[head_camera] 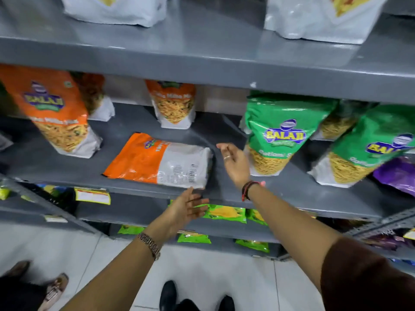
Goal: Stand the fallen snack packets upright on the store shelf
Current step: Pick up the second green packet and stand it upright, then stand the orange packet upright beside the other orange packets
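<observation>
1. Fallen orange-and-white snack packet (160, 161) lies flat, back side up with the barcode showing, on the grey middle shelf (280, 191) near its front edge. Orange top end points left, white bottom end points right.
2. Left hand (187, 208) is below and in front of the shelf edge, just under the packet's white end. Fingers spread open, holding nothing; not clearly touching the packet.
3. Right hand (235, 163) is over the shelf just beside the packet's right end, apart from it. Fingers loosely open, empty; ring on one finger.
4. Upright neighbours: orange Balaji packet (57, 113) at left, smaller orange packet (173, 104) behind, green Balaji packet (278, 133) close on the right.
5. Handling, judged: light, puffy film pouch, soft and crinkly, glossy so likely slippery; contents brittle, so squeeze gently.
6. Grip, judged: one hand on each long side near the orange top seal, then pivot up onto the white base gusset.
7. Risk, judged: the right hand could knock the green packet while swinging the pouch up.
</observation>
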Tool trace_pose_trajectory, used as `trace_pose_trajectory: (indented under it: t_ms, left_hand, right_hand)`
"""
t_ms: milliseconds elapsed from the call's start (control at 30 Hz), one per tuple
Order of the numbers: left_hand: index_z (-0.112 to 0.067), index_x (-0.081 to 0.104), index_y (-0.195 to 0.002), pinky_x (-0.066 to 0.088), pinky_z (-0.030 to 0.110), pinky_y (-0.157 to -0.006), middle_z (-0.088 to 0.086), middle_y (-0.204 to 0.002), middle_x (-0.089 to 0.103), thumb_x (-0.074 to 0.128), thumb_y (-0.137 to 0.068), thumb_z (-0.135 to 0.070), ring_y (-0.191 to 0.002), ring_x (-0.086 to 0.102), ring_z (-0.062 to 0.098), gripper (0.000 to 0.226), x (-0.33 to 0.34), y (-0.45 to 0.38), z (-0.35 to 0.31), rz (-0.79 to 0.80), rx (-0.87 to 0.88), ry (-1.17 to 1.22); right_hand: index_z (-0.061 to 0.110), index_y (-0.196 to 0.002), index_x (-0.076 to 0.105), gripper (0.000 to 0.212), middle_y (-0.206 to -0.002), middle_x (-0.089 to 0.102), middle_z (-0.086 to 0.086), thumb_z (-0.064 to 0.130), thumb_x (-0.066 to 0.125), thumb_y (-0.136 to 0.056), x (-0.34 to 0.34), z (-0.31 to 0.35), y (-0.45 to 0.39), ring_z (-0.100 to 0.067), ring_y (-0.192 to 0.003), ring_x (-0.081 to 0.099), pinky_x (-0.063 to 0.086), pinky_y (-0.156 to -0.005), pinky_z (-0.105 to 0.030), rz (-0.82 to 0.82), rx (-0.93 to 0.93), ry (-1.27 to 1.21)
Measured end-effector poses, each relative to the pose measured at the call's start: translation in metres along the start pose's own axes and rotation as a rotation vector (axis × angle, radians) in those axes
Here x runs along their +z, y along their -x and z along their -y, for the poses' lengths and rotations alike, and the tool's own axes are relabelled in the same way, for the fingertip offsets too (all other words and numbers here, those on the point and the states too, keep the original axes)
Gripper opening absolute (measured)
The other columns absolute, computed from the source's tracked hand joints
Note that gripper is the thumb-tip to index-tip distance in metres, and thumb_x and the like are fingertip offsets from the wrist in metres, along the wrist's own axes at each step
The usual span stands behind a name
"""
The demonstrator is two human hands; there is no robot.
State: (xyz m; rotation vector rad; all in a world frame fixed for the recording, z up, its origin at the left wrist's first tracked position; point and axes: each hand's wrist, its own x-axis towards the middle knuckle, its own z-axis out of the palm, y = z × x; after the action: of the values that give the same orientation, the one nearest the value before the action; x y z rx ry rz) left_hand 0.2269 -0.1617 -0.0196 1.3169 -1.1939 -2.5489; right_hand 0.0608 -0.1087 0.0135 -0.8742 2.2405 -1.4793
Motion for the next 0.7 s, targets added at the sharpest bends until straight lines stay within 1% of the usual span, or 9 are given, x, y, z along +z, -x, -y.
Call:
trace_pose_trajectory:
  t_ms: [100,200,267,333,433,500,567,633,700]
  left_hand:
    - [-0.004,0.042,-0.131,0.048,0.029,-0.075,0.009,-0.095,0.064,0.031,-0.098,-0.04,-0.082,0.061,0.021,0.05,-0.041,0.002,-0.019,-0.083,0.069,0.085]
    - [0.002,0.045,-0.132,0.048,0.026,-0.073,0.021,-0.119,0.063,0.024,-0.099,-0.04,-0.076,0.063,0.017,0.058,-0.081,0.001,-0.043,-0.102,0.055,0.049]
    - [0.001,0.049,-0.128,0.049,0.022,-0.069,0.02,-0.123,0.059,0.022,-0.1,-0.036,-0.061,0.068,0.008,0.054,-0.096,0.002,-0.053,-0.089,0.047,-0.041]
    - [-0.004,0.055,-0.113,0.053,0.019,-0.06,0.016,-0.107,0.069,0.026,-0.101,-0.029,-0.049,0.068,0.001,0.04,-0.113,-0.003,-0.059,-0.046,0.044,-0.118]
    - [-0.01,0.056,-0.088,0.055,0.017,-0.056,-0.002,-0.063,0.076,0.033,-0.1,-0.022,-0.051,0.069,0.002,0.028,-0.131,-0.013,-0.067,0.031,0.036,-0.16]
    - [-0.01,0.055,-0.089,0.055,0.016,-0.056,-0.003,-0.065,0.073,0.037,-0.099,-0.018,-0.053,0.07,0.002,0.022,-0.14,-0.017,-0.072,0.025,0.086,-0.122]
    - [-0.007,0.053,-0.102,0.056,0.016,-0.061,0.005,-0.078,0.067,0.042,-0.097,-0.014,-0.062,0.069,0.008,0.014,-0.145,-0.015,-0.076,0.004,0.182,0.011]
    - [-0.013,0.054,-0.105,0.058,0.02,-0.066,0.002,-0.082,0.07,0.044,-0.096,-0.013,-0.072,0.069,0.013,0.014,-0.151,-0.008,-0.082,0.008,0.266,0.13]
    - [-0.018,0.055,-0.098,0.06,0.024,-0.067,-0.006,-0.076,0.076,0.043,-0.096,-0.015,-0.07,0.072,0.01,0.013,-0.158,-0.003,-0.095,0.022,0.343,0.154]
  right_hand:
    - [0.011,-0.108,0.065,0.032,-0.113,0.069,-0.014,0.029,0.043,-0.093,0.028,0.023,-0.032,-0.029,-0.109,0.061,0.045,-0.093,-0.035,0.15,-0.013,0.245]
    - [0.008,-0.108,0.063,0.044,-0.117,0.065,-0.02,0.04,0.037,-0.093,0.065,0.045,-0.06,-0.036,-0.111,0.058,0.044,-0.09,-0.037,0.319,0.069,0.505]
    - [0.007,-0.114,0.058,0.055,-0.126,0.059,-0.02,0.048,0.029,-0.093,0.084,0.054,-0.077,-0.035,-0.117,0.054,0.042,-0.092,-0.036,0.433,0.153,0.652]
    - [0.01,-0.125,0.051,0.057,-0.135,0.052,-0.015,0.05,0.027,-0.093,0.104,0.062,-0.092,-0.032,-0.119,0.052,0.041,-0.093,-0.035,0.534,0.243,0.755]
    - [0.011,-0.124,0.052,0.044,-0.134,0.052,-0.012,0.039,0.037,-0.093,0.122,0.069,-0.102,-0.03,-0.117,0.052,0.043,-0.093,-0.034,0.615,0.324,0.782]
    - [0.007,-0.115,0.056,0.031,-0.127,0.055,-0.014,0.023,0.042,-0.093,0.129,0.072,-0.105,-0.031,-0.112,0.053,0.043,-0.086,-0.03,0.565,0.329,0.72]
    - [0.009,-0.083,0.059,0.015,-0.091,0.058,-0.013,0.017,0.047,-0.089,0.127,0.075,-0.103,-0.029,-0.08,0.053,0.038,-0.059,-0.023,0.442,0.384,0.621]
    - [0.015,-0.056,0.048,0.026,-0.059,0.045,-0.006,0.013,0.053,-0.081,0.12,0.073,-0.096,-0.02,-0.051,0.038,0.026,-0.044,-0.021,0.312,0.454,0.467]
    - [0.015,-0.055,0.051,0.024,-0.052,0.042,-0.005,0.006,0.047,-0.077,0.113,0.073,-0.084,-0.016,-0.043,0.033,0.023,-0.039,-0.015,0.181,0.495,0.235]
